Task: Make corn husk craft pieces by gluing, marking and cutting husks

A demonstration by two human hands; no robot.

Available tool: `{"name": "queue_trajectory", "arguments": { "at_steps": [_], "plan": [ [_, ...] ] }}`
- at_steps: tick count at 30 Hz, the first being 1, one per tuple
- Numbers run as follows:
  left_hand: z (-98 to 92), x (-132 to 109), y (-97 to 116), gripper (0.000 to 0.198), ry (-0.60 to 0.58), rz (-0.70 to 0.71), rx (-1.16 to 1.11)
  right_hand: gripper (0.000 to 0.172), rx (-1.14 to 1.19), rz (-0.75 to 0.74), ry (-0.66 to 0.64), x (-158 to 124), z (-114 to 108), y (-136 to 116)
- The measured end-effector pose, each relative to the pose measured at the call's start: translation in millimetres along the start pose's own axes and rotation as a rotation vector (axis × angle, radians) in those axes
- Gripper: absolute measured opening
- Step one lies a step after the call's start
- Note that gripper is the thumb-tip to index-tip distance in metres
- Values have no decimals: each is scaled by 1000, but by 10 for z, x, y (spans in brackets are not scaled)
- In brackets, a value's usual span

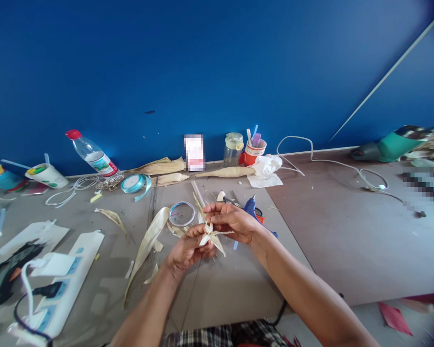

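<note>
Husk bundle point(212, 237) was pinched between both sets of fingers, held just above the table point(332, 231); left hand point(186, 249) closed on it from below; right hand point(231, 220) gripped its top; glue gun point(251, 208) lay just behind; wire spool point(181, 213) sat nearby.

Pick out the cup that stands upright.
The red-striped paper cup holding sticks, beside the glass jar; the white green-printed cup at far left lies on its side.
</note>
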State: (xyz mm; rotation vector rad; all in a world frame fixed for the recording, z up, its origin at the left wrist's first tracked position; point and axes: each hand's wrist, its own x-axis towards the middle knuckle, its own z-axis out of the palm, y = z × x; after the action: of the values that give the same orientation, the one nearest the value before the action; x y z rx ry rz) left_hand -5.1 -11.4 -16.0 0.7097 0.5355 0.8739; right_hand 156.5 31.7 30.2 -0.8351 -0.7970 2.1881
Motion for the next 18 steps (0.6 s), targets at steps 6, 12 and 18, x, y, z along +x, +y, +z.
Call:
{"name": "queue_trajectory", "arguments": {
  "at_steps": [6, 12, 18],
  "plan": [
    [41, 9, 9, 29, 20, -12, -7, 33, -92, -105, 115, 54, -11, 33],
    [6, 21, -14, 30, 26, -39, 9, 35, -273, -396, -15, -85, -25, -73],
    [-23, 39, -26, 29, -15, -69, 47, 23, -591, -363, -59, -184, 71, -137]
  ]
}}
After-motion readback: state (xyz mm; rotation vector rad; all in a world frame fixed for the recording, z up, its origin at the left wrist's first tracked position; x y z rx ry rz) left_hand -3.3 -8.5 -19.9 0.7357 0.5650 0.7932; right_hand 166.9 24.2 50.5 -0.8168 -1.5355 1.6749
